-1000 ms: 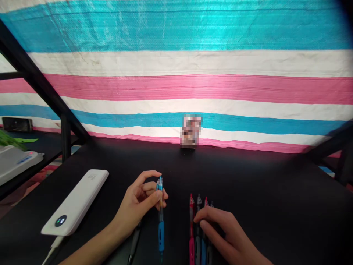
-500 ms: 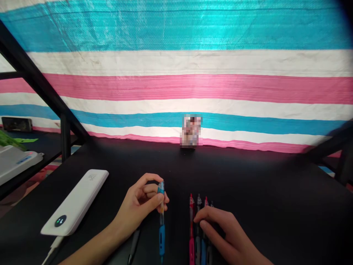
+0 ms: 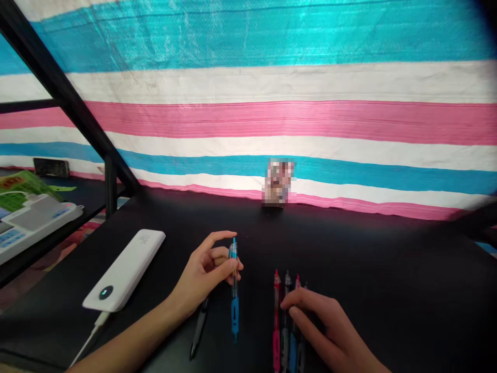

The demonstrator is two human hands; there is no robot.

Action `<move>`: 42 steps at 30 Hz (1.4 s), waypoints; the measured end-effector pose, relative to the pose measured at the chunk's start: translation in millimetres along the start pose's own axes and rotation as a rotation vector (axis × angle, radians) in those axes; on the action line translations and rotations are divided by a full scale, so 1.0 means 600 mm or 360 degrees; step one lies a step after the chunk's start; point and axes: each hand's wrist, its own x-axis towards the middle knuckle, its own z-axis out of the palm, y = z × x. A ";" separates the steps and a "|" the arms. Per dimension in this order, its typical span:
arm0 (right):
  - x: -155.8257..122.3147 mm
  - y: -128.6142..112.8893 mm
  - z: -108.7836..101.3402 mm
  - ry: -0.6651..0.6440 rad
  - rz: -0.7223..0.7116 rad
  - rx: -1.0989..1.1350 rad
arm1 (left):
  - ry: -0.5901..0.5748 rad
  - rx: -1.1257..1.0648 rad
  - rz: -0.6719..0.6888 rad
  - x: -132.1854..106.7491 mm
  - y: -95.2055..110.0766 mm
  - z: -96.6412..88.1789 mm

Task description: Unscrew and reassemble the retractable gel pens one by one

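A clear-barrelled blue click pen [image 3: 235,308] stands upright in my left hand [image 3: 212,267], pinched between thumb and fingers. The index fingertip touches its top button. Below that wrist, a black pen [image 3: 199,329] lies on the black desk. My right hand [image 3: 326,326] is curled over a row of pens, thumb and index fingertips close together against them. The row has a red pen [image 3: 276,311] at its left, a dark grey pen [image 3: 286,331], a pen with a red top [image 3: 297,281] and another with a dark top [image 3: 306,285]. Their lower parts are partly covered by the hand.
A white power bank [image 3: 128,269] with a cable lies on the desk [image 3: 368,259] at left. A small blurred upright item [image 3: 278,182] stands at the back against the striped sheet [image 3: 310,119]. On the left shelf are a power strip [image 3: 42,217] and a phone [image 3: 51,168].
The view has shifted, moving things rightward and slightly up. On the blue pen, the top button now shows above the clip, with my left index finger raised a little. My right hand keeps its pose.
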 end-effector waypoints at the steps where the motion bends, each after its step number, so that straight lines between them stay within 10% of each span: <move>1: 0.000 0.000 0.000 -0.0001 -0.0005 0.0006 | 0.0003 0.0048 -0.0001 0.002 0.003 -0.003; 8: -0.002 0.004 -0.001 -0.0058 0.0002 0.0040 | -0.0181 0.1011 -0.0086 0.018 0.019 -0.046; 25: 0.000 0.008 0.001 -0.0060 -0.0023 0.0108 | -0.0122 0.1996 0.0158 0.014 0.002 -0.055; 30: 0.005 0.006 0.001 0.0066 -0.0026 0.0174 | -0.0425 0.2022 0.0545 -0.004 -0.007 -0.004; 34: 0.004 0.009 -0.004 0.0176 0.0037 0.0278 | -0.1030 0.2059 0.1392 -0.023 -0.038 0.041; 42: 0.006 0.005 -0.008 0.0235 0.0035 0.0365 | -0.0880 0.2155 0.1618 -0.017 -0.070 0.043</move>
